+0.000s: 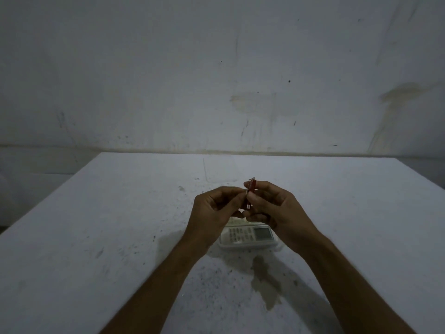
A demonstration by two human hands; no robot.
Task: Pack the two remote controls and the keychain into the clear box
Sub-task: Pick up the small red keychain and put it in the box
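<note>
A stained white wall (216, 68) rises at twelve o'clock behind a white table (96, 237). Above the table's middle, the left hand (212, 208) and right hand (277, 208) meet, fingers of both pinched on a small red keychain (250, 191) held upright between them. Directly beneath, toward six o'clock, a white remote control (248, 235) lies in the clear box (245, 247), its screen end toward three o'clock.

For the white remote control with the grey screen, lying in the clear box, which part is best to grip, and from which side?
Grip the white remote control across its long edges, coming from above. It lies flat, screen up, in the shallow clear box, whose rim probably blocks a sideways approach.
</note>
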